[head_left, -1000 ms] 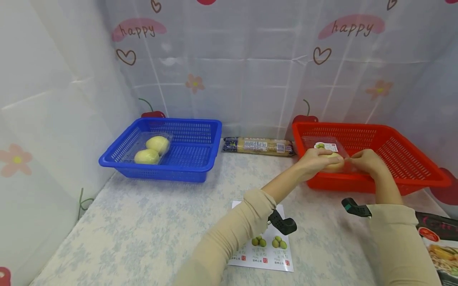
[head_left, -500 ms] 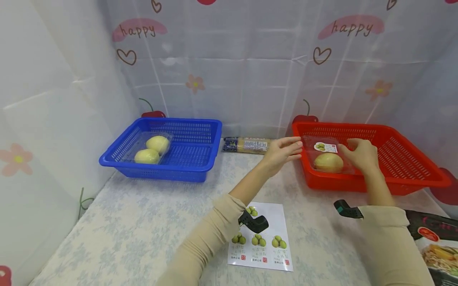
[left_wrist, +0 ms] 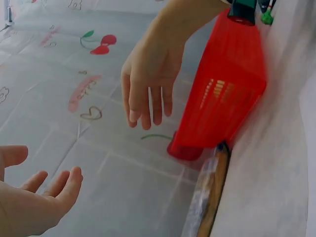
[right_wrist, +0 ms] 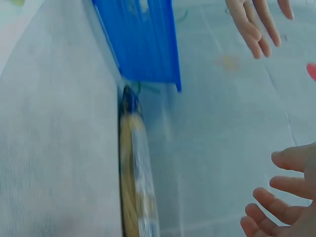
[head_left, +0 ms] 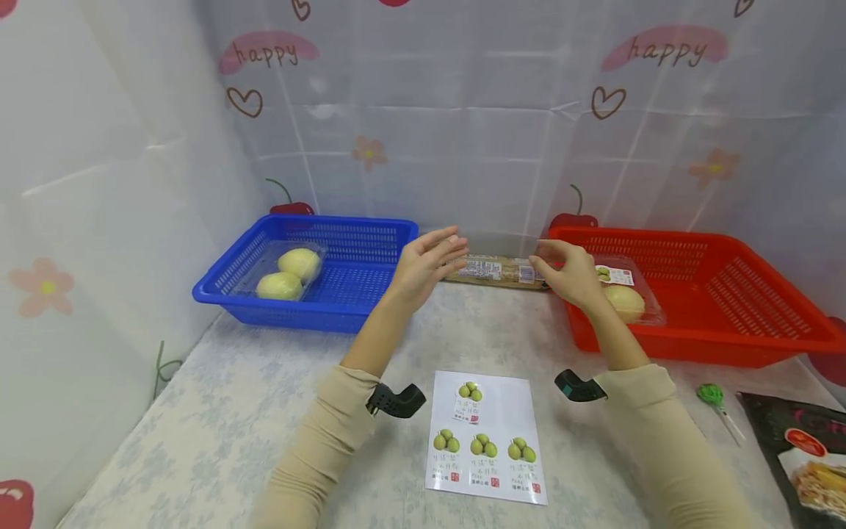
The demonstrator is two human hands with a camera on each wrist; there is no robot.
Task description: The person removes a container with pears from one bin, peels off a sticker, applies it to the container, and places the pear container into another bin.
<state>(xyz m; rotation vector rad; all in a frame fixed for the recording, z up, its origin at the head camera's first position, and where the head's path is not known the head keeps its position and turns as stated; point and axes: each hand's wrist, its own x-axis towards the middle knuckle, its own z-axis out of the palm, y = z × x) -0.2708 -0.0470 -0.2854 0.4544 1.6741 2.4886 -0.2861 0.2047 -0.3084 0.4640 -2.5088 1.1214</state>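
both hands over the noodle pack
left hand (head_left: 423,263) and right hand (head_left: 570,273) hover with fingers relaxed, holding nothing, either end of the noodle pack (head_left: 497,270), which lies at the wall between blue basket (head_left: 357,312) and red basket (head_left: 727,342).

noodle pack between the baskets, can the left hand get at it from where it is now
Probably yes. The left hand hovers open just in front of the noodle pack, which lies bare on the table between the blue basket and red basket; nothing blocks the way.
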